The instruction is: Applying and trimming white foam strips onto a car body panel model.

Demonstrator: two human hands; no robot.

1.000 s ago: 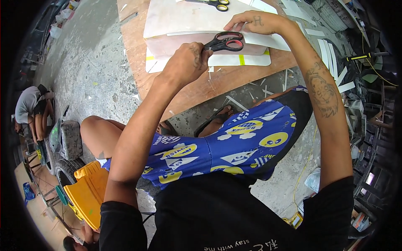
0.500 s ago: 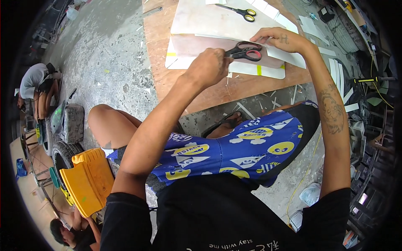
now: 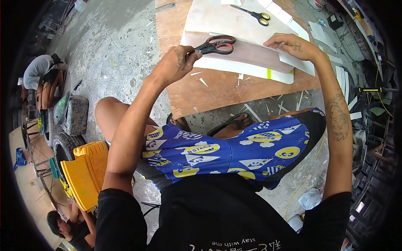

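Note:
My left hand is closed around the blade end of a pair of scissors. The black and red handles of these scissors point away to the right, over a pale, pinkish-white boxy piece. At the right end of that piece is my right hand, its fingers bent and its fingertips at the upper edge. A white strip slants out from beneath this hand, seemingly pinched in it; the fingers partly hide the grip. Farther off, a second pair of scissors with black and yellow handles lies on the piece's pale top.
Under the piece is a brown plywood board on the concrete floor, with white offcuts scattered about. White strips lie at the right. A yellow plastic thing and a tyre stand at the left. Two other people are farther left.
My left hand has drawn the scissors leftward, away from my right hand. The right hand stays by the same edge with the strip. The whole view has shifted slightly.

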